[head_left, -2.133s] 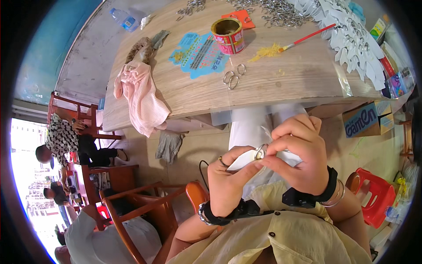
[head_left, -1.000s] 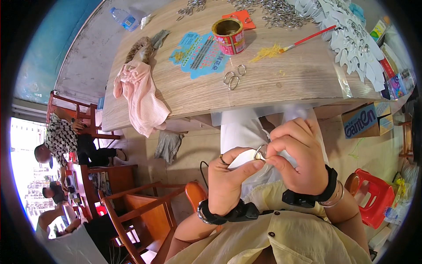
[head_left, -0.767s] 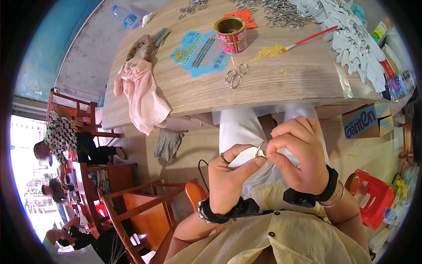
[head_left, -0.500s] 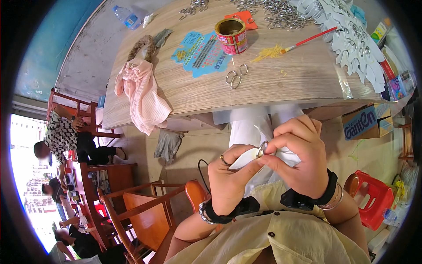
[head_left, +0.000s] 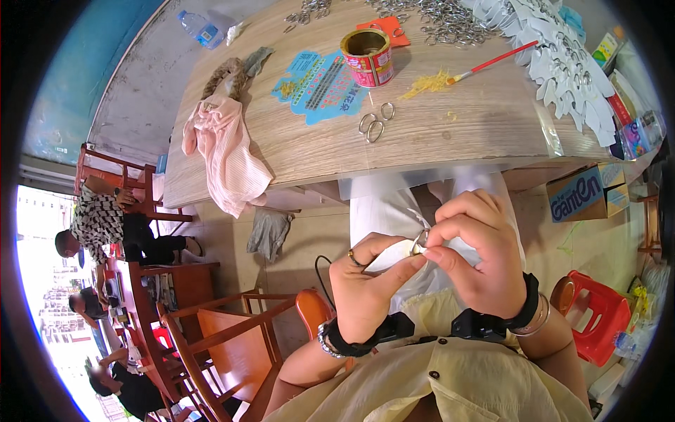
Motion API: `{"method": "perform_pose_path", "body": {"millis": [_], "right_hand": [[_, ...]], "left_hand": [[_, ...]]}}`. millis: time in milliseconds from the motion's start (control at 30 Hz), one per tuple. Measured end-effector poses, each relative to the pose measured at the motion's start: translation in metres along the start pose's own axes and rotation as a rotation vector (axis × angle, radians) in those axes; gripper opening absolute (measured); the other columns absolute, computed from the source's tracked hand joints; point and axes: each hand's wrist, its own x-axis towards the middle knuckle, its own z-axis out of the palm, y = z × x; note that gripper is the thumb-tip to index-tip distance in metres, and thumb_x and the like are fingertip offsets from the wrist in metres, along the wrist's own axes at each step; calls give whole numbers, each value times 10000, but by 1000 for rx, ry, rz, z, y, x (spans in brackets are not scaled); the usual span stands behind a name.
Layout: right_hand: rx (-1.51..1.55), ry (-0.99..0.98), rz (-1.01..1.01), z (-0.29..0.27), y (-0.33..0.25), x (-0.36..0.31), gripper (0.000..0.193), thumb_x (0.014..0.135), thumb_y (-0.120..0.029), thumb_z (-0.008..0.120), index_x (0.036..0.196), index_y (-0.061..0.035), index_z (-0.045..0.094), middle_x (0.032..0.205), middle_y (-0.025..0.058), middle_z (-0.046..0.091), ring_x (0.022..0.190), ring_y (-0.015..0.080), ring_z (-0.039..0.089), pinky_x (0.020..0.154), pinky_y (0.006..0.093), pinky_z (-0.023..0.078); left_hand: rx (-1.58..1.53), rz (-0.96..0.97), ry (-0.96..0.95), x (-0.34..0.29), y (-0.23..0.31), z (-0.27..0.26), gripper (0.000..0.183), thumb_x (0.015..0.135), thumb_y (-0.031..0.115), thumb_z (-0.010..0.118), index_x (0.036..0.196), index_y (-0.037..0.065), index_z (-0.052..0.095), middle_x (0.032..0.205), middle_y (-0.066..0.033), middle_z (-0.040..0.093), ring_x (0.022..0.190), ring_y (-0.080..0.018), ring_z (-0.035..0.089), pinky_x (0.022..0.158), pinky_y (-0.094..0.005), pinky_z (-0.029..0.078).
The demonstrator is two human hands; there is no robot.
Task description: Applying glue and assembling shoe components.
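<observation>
I read this as a small craft workshop open to the street. The wooden table (head_left: 436,133) carries piecework supplies: a heap of metal rings (head_left: 443,17), rows of white cutouts (head_left: 562,63), a tin can (head_left: 367,56), a brush (head_left: 489,65) beside yellow crumbs, and a blue card (head_left: 320,84). A pink cloth (head_left: 228,151) hangs over the table edge. A cardboard box (head_left: 580,193) sits on the bare floor near a red stool (head_left: 594,316). To my left are wooden chairs (head_left: 225,337), and other people (head_left: 98,228) sit by a bright open front.
</observation>
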Motion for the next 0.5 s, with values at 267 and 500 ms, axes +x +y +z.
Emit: {"method": "perform_pose_path", "body": {"millis": [267,500], "right_hand": [[179,-49,55,-2,4,-1,83,745,-136,694,754,-101,620,814,0,547,772,173,488,739,307,286],[202,-77,64,-5,1,0,84,742,-150,710,755,-108,639,808,-14,563,761,167,486,738,301,288]], "left_hand": [[-64,-26,12,0,4,2,201,698,-72,717,875,-3,653,826,-27,636,746,-72,554,681,-210,441],[28,38,-2,-3,3,-3,199,709,-49,734,892,-1,674,827,-30,640,741,-72,572,642,-203,449]]}}
